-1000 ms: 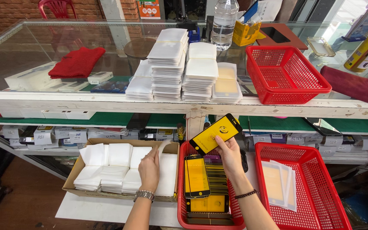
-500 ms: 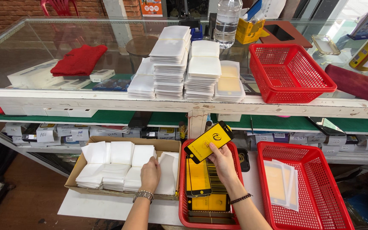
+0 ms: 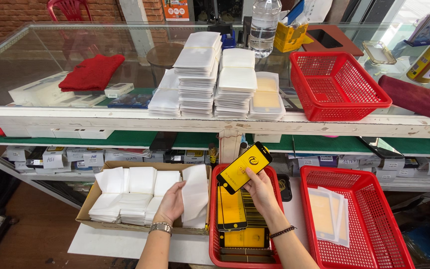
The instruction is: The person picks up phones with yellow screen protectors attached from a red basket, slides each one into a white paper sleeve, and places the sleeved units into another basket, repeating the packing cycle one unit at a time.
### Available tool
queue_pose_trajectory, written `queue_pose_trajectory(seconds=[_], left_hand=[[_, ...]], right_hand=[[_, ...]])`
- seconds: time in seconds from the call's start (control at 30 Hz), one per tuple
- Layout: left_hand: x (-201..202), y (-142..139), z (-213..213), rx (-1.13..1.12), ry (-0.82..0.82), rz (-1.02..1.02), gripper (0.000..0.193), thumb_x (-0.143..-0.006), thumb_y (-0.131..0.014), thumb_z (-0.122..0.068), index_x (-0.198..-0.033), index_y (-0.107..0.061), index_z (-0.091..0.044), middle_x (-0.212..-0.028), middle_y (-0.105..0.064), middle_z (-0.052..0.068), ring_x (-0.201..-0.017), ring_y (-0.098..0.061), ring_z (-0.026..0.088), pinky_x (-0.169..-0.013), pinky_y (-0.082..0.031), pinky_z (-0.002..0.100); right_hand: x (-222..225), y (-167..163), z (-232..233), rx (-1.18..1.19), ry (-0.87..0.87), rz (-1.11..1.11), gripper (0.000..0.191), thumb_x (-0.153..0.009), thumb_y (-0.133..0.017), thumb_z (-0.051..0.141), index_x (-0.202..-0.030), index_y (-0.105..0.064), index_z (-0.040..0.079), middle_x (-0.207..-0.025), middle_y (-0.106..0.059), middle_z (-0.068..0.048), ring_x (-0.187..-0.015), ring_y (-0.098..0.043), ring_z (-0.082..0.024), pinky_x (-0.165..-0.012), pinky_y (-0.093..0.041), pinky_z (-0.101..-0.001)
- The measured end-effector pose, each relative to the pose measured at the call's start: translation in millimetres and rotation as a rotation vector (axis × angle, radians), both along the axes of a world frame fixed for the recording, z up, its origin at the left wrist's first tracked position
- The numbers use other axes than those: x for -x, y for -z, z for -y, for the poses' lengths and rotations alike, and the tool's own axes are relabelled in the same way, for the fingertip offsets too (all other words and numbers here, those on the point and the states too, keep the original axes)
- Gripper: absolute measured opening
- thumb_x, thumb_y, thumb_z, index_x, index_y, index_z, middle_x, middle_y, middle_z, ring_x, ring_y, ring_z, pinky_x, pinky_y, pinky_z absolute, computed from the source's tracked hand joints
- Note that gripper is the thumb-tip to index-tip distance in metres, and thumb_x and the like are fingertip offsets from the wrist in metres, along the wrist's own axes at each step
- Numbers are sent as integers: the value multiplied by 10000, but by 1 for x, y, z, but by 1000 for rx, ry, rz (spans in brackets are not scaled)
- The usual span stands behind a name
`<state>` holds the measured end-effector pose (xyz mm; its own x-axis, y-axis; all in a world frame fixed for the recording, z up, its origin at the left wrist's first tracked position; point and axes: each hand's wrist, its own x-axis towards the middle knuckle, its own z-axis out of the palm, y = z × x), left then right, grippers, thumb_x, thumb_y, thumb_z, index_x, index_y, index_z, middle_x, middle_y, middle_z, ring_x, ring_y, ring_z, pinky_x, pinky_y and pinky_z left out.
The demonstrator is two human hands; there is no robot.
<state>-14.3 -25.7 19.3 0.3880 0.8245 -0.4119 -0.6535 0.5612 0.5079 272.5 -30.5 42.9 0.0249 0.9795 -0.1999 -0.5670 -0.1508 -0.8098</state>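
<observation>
the yellow screen protector (image 3: 245, 167) with its black border is up in the air above the middle red basket (image 3: 214, 214), tilted, its lower edge pinched in the grip of the right hand (image 3: 259, 190), fingers closed on it. under it, that basket holds more yellow-and-black protectors (image 3: 232, 209) lying flat in rows, some overlapping. just to the left, the cardboard box (image 3: 91, 199) is packed with white sleeves (image 3: 138, 182) stacked in piles; the left hand (image 3: 171, 203) reaches into it, its grip clamped on one white sleeve (image 3: 195, 194) that stands upright against the box's right wall. to the right, a second red basket (image 3: 374, 219) holds a few pale, clear-wrapped protectors (image 3: 327, 214) lying loosely. all three containers sit on a low white shelf (image 3: 105, 241). above, on the glass counter (image 3: 41, 60), stand tall stacks of white packets (image 3: 197, 69), an empty-looking red basket (image 3: 339, 84), a folded red cloth (image 3: 91, 72), a clear water bottle (image 3: 265, 25) and a dark red cloth (image 3: 416, 97).
</observation>
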Motion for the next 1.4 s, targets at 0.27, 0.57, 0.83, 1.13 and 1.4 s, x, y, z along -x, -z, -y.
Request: queue_pose_trajectory(seconds=[0.27, 0.57, 0.83, 1.13, 1.4], left_hand=[[-9, 1, -13, -66, 115, 8, 505, -1012, -441, -270, -1385, -534, 58, -1340, -654, 173, -1218, -627, 257, -1063, -482, 387], [-14, 22, -3, -151, -53, -132, 152, -1033, -607, -117, -1182, -638, -114, -1123, -675, -58, -1063, -635, 53, -990, -485, 246], [-3, -36, -9, -287, -184, -176, 324, -902, -610, -105, -1224, -625, -80, -1122, -737, 26, -1015, -705, 97, -873, -580, 259], [-52, -56, -11, -626, -27, -756, 199, -891, -772, -182, -976, -809, -6, -857, -769, 35, -737, -647, 68, -658, -509, 223], [-83, -57, -6, -695, -57, -680, 191, -883, -789, -170, -964, -807, 2, -844, -774, 25, -741, -656, 53, -673, -520, 202]], right_hand=[[0, -1, -5, 65, 95, -115, 371, -1015, -497, 175, -1368, -491, 58, -1315, -632, -104, -1215, -627, -248, -984, -540, -434], [78, 26, 18, 104, 102, -179, 607, -1025, -364, 73, -1565, -153, 249, -1549, -406, -143, -1377, -504, -286, -1096, -496, -500], [90, 40, 46, 341, -70, -113, 628, -1035, -386, 147, -1570, -115, 332, -1522, -434, -99, -1383, -500, -299, -1094, -476, -499], [12, -62, 0, -265, 276, -34, 493, -1025, -442, 50, -1494, -292, 77, -1407, -514, -162, -1264, -576, -283, -1038, -544, -458], [6, -78, 13, -366, 201, -32, 453, -1021, -486, 52, -1447, -331, 34, -1360, -572, -173, -1236, -614, -268, -1027, -555, -433]])
